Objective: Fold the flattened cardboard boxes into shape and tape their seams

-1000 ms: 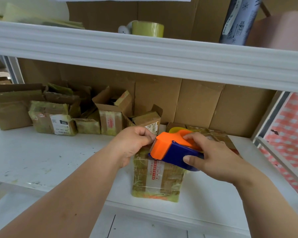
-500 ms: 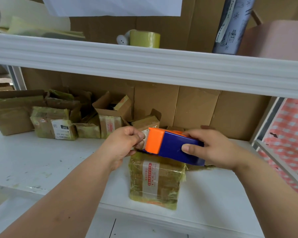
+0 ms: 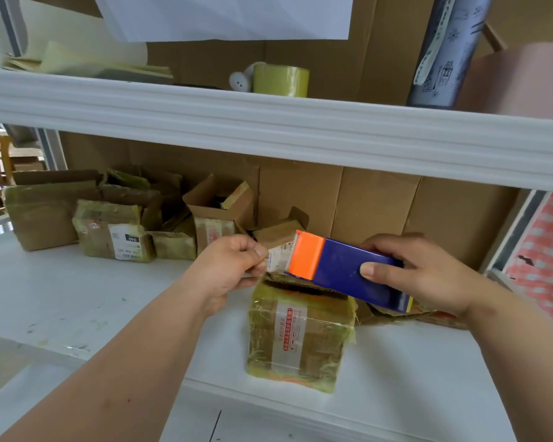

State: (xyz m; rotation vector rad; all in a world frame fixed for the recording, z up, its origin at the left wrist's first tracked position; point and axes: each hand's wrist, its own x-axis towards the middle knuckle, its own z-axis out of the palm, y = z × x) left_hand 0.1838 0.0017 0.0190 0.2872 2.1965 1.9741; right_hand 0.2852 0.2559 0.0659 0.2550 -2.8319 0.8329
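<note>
At the shelf's (image 3: 77, 301) front edge, box (image 3: 300, 333) folded, top seam untaped; left hand (image 3: 233, 266) pinching tape end (image 3: 278, 256), right hand (image 3: 428, 275) holding dispenser (image 3: 342, 269).

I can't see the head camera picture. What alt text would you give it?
A person's left hand pinches the loose end of tape coming from an orange and blue tape dispenser, gripped by the right hand, above a small tape-wrapped cardboard box on a white shelf. More worn boxes sit behind at left, and a yellowish tape roll rests on the shelf above.
</note>
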